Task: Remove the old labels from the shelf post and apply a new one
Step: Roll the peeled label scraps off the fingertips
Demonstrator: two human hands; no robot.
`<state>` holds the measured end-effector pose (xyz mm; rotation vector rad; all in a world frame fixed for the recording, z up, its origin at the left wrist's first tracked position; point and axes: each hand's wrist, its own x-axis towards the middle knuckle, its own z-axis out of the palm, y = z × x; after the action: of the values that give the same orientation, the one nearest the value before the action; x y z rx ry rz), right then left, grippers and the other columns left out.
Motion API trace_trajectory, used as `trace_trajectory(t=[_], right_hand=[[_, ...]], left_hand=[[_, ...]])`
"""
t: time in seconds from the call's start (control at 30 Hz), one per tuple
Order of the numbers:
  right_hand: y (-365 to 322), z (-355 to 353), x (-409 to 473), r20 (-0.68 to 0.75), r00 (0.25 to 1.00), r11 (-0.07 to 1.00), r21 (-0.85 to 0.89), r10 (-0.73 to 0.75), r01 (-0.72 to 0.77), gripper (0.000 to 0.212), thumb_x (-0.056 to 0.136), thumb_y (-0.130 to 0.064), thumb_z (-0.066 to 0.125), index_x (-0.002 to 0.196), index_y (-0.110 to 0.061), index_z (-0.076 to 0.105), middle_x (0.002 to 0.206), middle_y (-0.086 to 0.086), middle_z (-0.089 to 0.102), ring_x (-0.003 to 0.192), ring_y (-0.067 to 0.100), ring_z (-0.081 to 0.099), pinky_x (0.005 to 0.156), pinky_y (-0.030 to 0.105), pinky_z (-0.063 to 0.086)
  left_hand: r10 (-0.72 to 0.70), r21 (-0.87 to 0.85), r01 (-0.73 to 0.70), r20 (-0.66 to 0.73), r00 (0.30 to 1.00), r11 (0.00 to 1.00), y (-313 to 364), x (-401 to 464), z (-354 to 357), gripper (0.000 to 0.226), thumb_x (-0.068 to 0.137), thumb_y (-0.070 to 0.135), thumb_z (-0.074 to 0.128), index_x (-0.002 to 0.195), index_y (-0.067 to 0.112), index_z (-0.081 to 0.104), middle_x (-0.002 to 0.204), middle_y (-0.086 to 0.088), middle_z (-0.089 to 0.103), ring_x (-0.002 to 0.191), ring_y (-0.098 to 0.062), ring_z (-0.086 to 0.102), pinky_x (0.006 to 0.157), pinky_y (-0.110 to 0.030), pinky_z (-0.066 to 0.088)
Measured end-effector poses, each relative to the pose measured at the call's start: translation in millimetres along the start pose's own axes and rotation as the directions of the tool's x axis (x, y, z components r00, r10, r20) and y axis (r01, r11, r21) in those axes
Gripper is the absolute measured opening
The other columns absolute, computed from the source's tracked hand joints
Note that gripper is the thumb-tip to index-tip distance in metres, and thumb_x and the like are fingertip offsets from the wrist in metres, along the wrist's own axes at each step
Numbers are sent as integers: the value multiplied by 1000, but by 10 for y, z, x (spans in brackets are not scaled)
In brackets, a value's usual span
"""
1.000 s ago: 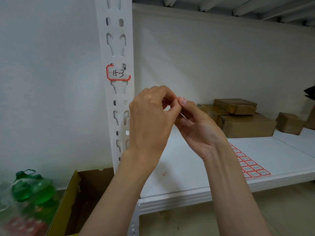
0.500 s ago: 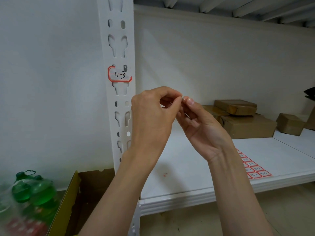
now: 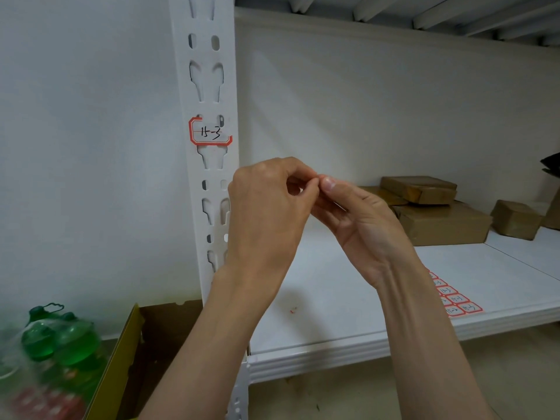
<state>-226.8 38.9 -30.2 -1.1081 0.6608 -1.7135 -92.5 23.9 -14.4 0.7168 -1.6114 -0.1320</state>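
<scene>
The white slotted shelf post stands upright left of centre. On it sticks a torn label with a red border, marked "15-3"; its upper right part is gone. My left hand and my right hand meet in front of the shelf, just right of the post and below the label. Their fingertips pinch together around something tiny that I cannot make out. A sheet of red-bordered labels lies on the white shelf board, partly behind my right wrist.
Several brown wrapped parcels are stacked at the back right of the shelf. A small red scrap lies on the board. Down left stand green bottles and an open cardboard box.
Both hands have stayed pinched together and drifted slightly to the right and down in view. The label on the post is unchanged.
</scene>
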Motion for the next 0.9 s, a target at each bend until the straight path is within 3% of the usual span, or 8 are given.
trace_trajectory(t=[0.1, 0.27, 0.37, 0.5, 0.57, 0.63, 0.73, 0.9], right_hand=[[6, 12, -17, 18, 1000, 1000, -23, -20, 21, 30, 86, -8, 66, 108, 12, 68, 108, 23, 73, 102, 29, 73, 87, 30, 59], [28, 24, -24, 41, 999, 999, 32, -14, 13, 31, 82, -12, 66, 105, 7, 70, 100, 15, 75, 95, 20, 73, 83, 27, 58], [38, 6, -11, 47, 999, 995, 101, -11, 7, 27, 90, -10, 62, 111, 5, 68, 96, 10, 75, 85, 15, 73, 88, 28, 59], [56, -32, 20, 49, 999, 999, 44, 5, -7, 44, 86, -17, 65, 122, 10, 63, 114, 20, 72, 99, 23, 71, 96, 32, 57], [74, -53, 40, 16, 999, 1000, 3, 29, -29, 47, 82, -19, 68, 117, 11, 65, 97, 15, 72, 86, 18, 70, 91, 31, 58], [84, -66, 51, 2, 999, 998, -26, 54, -54, 38, 79, -21, 69, 107, 6, 69, 84, 9, 70, 76, 14, 67, 84, 27, 59], [81, -65, 45, 15, 997, 997, -36, 75, -75, 21, 80, -20, 67, 93, -3, 70, 81, 4, 68, 73, 11, 64, 73, 20, 57], [137, -29, 50, 49, 990, 985, 101, 135, -139, 14, 92, -20, 59, 94, -8, 66, 75, -2, 61, 64, 6, 56, 69, 16, 52]], left_hand=[[6, 62, -4, -26, 1000, 998, -11, -9, 12, 6, 82, 21, 75, 80, 16, 77, 73, 7, 73, 69, -8, 68, 69, -35, 58], [63, 118, -55, -62, 996, 991, 38, -35, 28, 10, 81, 22, 74, 76, 15, 69, 71, 7, 67, 69, -12, 63, 67, -37, 55], [88, 75, -83, -69, 994, 994, 9, -14, 40, 6, 83, 17, 72, 79, 14, 70, 74, 5, 67, 70, -11, 64, 67, -36, 56], [146, 62, -145, -11, 989, 987, -55, 6, 47, 5, 85, 11, 75, 83, 14, 79, 78, 3, 71, 72, -11, 66, 68, -34, 57], [186, 83, -185, -6, 983, 979, -62, -7, 60, 7, 84, 8, 74, 82, 12, 80, 77, 1, 71, 72, -14, 66, 67, -37, 56], [218, 108, -218, 12, 976, 970, -69, -7, 65, 9, 84, 7, 72, 82, 11, 80, 77, 0, 71, 72, -18, 67, 66, -40, 56], [220, 86, -227, 81, 972, 970, -95, 39, 33, 13, 82, 6, 70, 82, 12, 82, 75, -1, 73, 70, -20, 68, 65, -41, 56], [99, 29, -108, 229, 968, 994, -90, 95, -50, 19, 84, 2, 71, 92, 14, 83, 83, -3, 78, 78, -20, 72, 74, -35, 56]])
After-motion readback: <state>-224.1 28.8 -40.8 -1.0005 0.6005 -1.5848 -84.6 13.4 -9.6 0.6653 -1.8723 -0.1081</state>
